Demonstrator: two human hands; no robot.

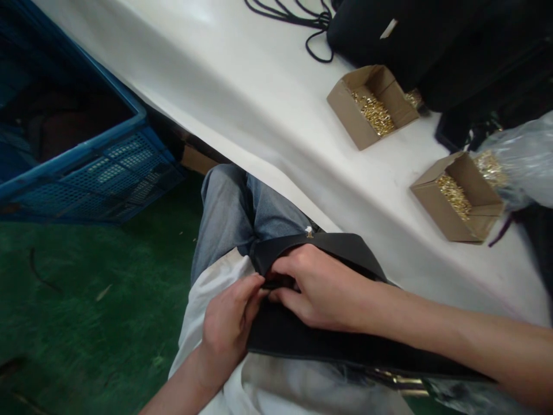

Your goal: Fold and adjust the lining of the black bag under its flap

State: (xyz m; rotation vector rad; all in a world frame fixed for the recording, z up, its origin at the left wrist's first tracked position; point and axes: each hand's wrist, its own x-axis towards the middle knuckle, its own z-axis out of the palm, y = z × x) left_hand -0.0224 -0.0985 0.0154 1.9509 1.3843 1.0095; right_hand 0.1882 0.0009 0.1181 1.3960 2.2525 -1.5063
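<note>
A black leather-like bag lies across my lap, its opening turned up toward me. My left hand pinches the bag's left edge between thumb and fingers. The fingers of my right hand reach into the opening, with the thumb bent against the near panel close to my left fingertips. Whatever lies between the right fingers inside the bag is hidden. On the bag's far edge sits a small gold fitting with a white bit on it.
On the white-covered table stand two cardboard boxes of small gold metal pieces. Black bags, black cords and clear plastic lie beyond. A blue crate stands left on the green floor.
</note>
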